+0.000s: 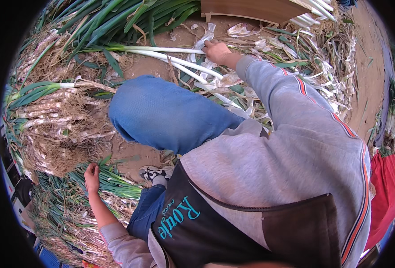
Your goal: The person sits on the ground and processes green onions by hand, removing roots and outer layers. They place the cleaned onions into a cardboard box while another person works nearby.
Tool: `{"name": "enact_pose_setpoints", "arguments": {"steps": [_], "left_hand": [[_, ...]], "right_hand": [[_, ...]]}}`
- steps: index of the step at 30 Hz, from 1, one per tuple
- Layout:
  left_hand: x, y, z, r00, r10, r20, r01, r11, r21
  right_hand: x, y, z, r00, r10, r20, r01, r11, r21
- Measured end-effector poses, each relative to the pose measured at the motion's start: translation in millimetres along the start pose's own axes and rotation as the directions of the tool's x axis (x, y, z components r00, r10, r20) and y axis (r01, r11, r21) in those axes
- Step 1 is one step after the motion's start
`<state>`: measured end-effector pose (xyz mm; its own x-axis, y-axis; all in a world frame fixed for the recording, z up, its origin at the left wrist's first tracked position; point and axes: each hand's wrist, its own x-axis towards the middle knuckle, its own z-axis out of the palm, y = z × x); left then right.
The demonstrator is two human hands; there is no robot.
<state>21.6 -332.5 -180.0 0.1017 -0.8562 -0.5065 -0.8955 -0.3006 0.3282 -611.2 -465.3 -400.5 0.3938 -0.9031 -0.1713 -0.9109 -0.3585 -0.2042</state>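
Note:
My right hand (216, 53) is at the upper middle, its fingers closed at the white end of a long green onion (170, 49). Two more peeled green onions (194, 65) lie just below that one, their green ends to the left. At the lower left my left hand (93, 173) hangs with curled fingers over green onion leaves (117, 184); whether it pinches a leaf cannot be told. Between the hands is my bent knee in blue jeans. To its left lies a pile of unpeeled green onions (53, 124) with dirty, tangled roots.
Long green leaves (117, 20) spread over the top left, beside a brown wooden board or stool (247, 10). Peeled skins and leaf scraps (291, 53) litter the bare soil at the upper right. More onions (73, 227) fill the lower left. A red cloth or bag (385, 201) is at the right.

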Motion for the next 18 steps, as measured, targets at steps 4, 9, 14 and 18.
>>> {"name": "enact_pose_setpoints", "arguments": {"steps": [4,9,14,18], "left_hand": [[9.1,2.1,0.5,1.000,0.007,0.022,-0.008,0.998,0.058],[18.1,10.5,3.2,0.998,0.058,-0.019,-0.058,0.998,0.018],[22.4,23.4,4.3,0.995,0.090,-0.052,-0.085,0.992,0.090],[34.6,32.3,7.7,0.997,0.039,-0.066,-0.042,0.998,-0.043]], "right_hand": [[4.8,-30.7,-7.1,0.993,0.080,-0.089,-0.066,0.987,0.147],[9.0,-78.4,5.3,0.958,0.192,0.215,-0.246,0.934,0.260],[14.9,-92.5,30.3,0.974,0.217,0.058,-0.221,0.973,0.060],[29.0,-99.1,43.6,0.923,0.362,0.131,-0.365,0.931,-0.004]]}}
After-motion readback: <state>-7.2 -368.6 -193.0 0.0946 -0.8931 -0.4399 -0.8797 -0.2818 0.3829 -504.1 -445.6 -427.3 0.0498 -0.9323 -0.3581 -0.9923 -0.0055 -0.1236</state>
